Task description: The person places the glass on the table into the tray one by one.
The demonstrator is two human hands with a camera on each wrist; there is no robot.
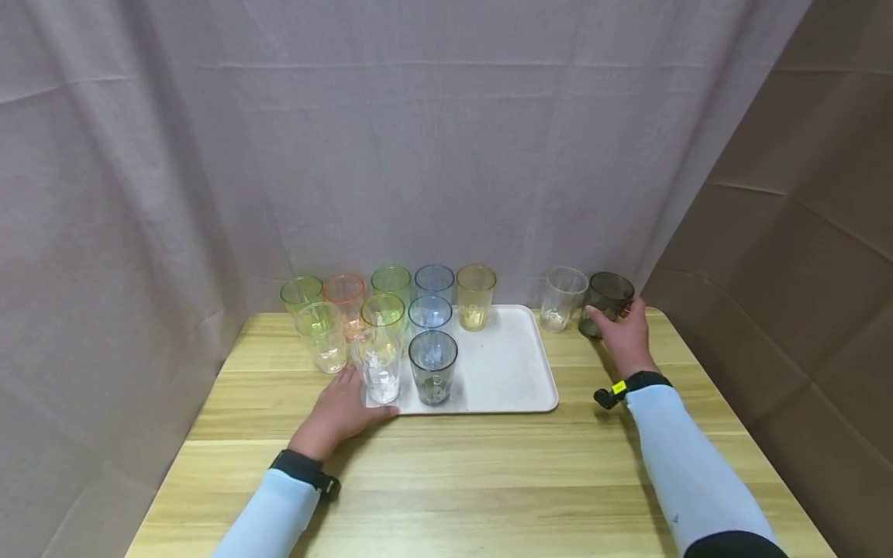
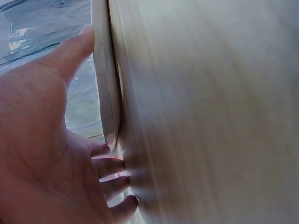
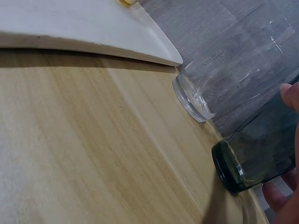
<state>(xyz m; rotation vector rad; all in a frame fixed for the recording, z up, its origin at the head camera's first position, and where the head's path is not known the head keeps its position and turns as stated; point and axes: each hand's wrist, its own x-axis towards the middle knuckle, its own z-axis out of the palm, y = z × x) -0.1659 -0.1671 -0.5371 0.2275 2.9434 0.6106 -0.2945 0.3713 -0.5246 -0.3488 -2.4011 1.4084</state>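
Right of the head frame, the right hand reaches up-left, thumb and fingers curled round a dark glass; left of centre, the left hand spreads relaxed fingers, thumb touching the white tray's near edge.

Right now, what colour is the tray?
The tray is white; it shows best in the head view.

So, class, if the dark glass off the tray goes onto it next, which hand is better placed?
The right hand, probably: it grips that dark glass, and the bare right part of the tray lies toward it. The left hand is across at the tray's near-left corner.
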